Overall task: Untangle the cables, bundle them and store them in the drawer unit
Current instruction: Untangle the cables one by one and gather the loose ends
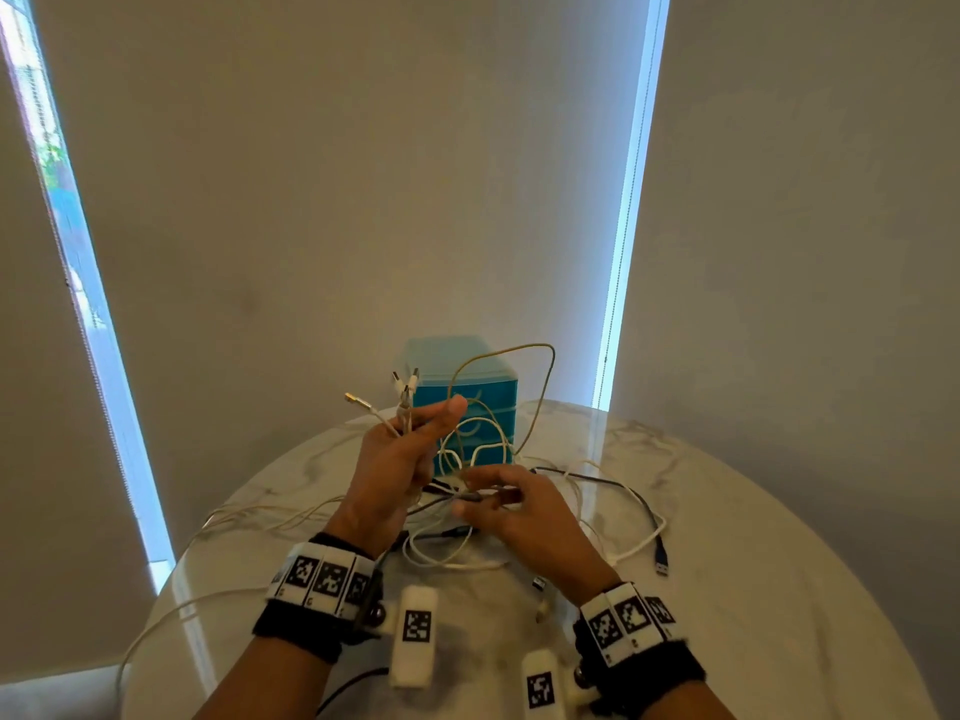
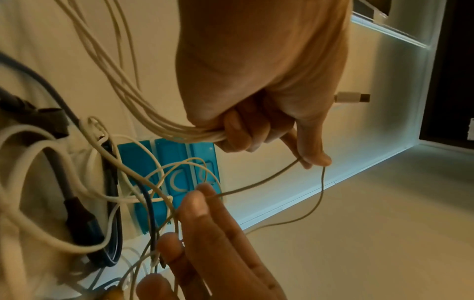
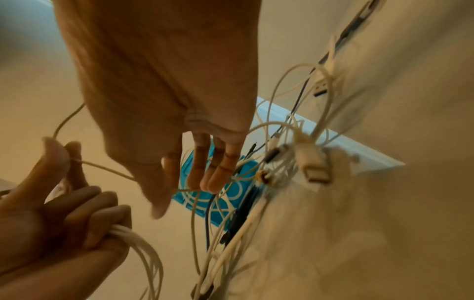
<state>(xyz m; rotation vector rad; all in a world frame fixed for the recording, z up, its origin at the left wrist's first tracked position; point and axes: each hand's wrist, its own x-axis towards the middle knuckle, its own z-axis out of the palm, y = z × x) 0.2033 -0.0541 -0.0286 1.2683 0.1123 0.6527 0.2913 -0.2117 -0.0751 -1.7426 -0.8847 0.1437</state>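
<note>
White cables [image 1: 404, 407], ends bunched: left hand [image 1: 395, 459] fingers curled round them, raised. Beige cable [image 1: 519, 347], looped: pinched by right hand [image 1: 524, 517]. Loose tangle [image 1: 587, 480] on marble table [image 1: 753, 537], fronting blue drawer unit [image 1: 488, 397]; bare rim all round.

Two hands [image 1: 395, 459] [image 1: 524, 517], one drawer unit [image 1: 498, 397], one table [image 1: 727, 537], cables [image 2: 189, 135] too tangled to count
</note>
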